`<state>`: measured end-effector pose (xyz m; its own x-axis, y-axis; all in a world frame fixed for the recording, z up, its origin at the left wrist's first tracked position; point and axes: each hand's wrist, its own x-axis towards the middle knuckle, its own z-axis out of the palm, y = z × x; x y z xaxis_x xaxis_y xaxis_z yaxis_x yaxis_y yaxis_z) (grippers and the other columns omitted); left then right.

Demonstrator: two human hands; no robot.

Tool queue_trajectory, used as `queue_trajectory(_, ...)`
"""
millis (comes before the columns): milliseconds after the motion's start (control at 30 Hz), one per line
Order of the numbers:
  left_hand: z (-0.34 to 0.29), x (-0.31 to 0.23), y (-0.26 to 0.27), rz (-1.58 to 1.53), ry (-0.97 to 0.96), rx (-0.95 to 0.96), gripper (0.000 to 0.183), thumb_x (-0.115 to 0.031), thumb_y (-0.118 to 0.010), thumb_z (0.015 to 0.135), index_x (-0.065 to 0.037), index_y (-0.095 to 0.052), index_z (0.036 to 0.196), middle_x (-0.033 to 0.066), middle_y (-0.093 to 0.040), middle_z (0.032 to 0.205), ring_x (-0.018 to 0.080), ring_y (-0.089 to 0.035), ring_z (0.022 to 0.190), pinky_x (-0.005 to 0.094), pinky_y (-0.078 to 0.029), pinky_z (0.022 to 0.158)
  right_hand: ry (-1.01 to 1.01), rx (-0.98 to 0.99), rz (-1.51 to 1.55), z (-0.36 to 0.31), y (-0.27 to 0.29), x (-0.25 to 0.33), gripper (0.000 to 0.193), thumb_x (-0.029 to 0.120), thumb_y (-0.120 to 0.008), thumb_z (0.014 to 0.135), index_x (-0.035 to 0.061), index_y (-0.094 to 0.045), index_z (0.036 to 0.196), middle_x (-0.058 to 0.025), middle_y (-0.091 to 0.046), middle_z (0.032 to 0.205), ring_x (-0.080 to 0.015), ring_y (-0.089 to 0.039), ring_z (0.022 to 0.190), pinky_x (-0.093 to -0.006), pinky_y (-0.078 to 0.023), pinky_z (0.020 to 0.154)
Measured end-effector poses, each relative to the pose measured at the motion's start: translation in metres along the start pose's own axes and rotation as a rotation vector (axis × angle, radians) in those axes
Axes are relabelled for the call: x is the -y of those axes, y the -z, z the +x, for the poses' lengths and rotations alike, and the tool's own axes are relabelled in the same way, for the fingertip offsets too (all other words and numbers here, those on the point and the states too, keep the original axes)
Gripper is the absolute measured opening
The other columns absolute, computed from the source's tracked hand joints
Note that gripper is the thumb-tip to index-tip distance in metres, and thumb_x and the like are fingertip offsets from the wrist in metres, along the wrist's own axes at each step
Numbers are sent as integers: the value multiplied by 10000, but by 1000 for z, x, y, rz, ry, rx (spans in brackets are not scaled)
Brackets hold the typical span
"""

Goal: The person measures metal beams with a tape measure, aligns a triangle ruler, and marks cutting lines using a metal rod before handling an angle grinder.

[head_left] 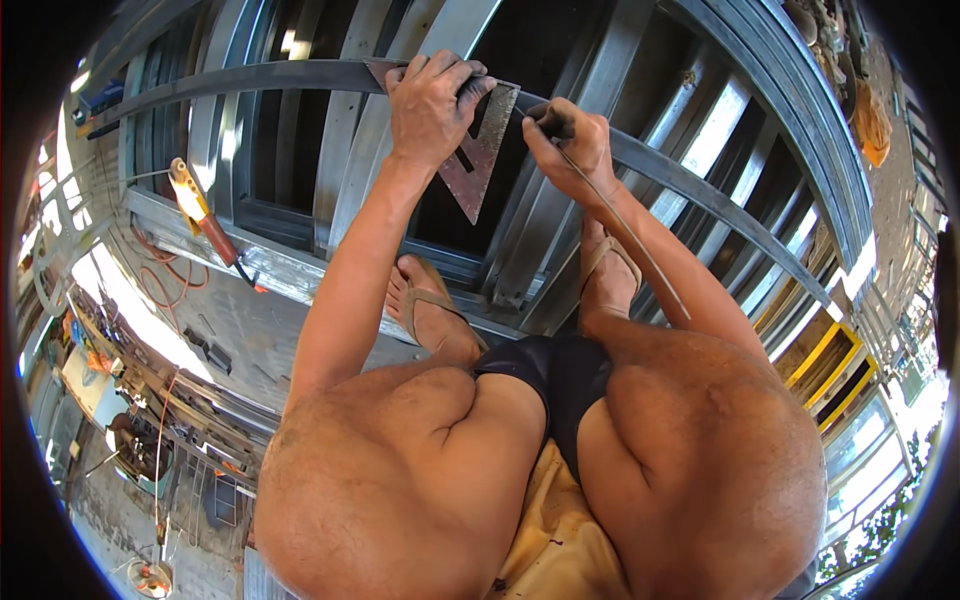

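Note:
A long dark flat metal bar (250,78) runs crosswise in front of me over a frame of grey steel channels (350,165). My left hand (430,110) presses a worn, reddish triangular set square (478,185) against the bar, fingers curled over its upper edge. My right hand (578,150) is closed in a pinch on a thin grey rod (640,245). One end of that rod meets the bar beside the square's right corner; the other slants back along my right forearm. Both hands have blackened fingers.
My sandalled feet (425,300) rest on the steel frame. Left of them lies a yellow and red-brown handled tool (205,215) with a thin rod at its tip. A reddish cable (165,295) trails over the floor. A yellow frame (825,365) stands at right.

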<state>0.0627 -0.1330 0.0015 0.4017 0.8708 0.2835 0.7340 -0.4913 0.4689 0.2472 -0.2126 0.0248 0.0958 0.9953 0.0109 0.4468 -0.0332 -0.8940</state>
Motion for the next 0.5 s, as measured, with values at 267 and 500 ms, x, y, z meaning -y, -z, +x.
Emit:
queue_trajectory(267,-2,-1,-1,7,-6,-8,185,-315,-746,849,-142,-763,912,-37,-669,901,207,-612,880,405,-370,803,198,201,82,-6,1,-14,113,56,-700,786,-22,-618,789,-158,-629,703,-238,-631,613,-358,-473,537)
queue_trajectory(500,0,-1,2,31,-18,-3,174,-301,-740,856,-142,-764,922,-37,-672,907,209,-615,886,398,-374,796,-118,-79,137,4,1,-2,180,73,-692,850,-25,-574,754,-131,-588,579,-114,-551,517,-305,-438,488)
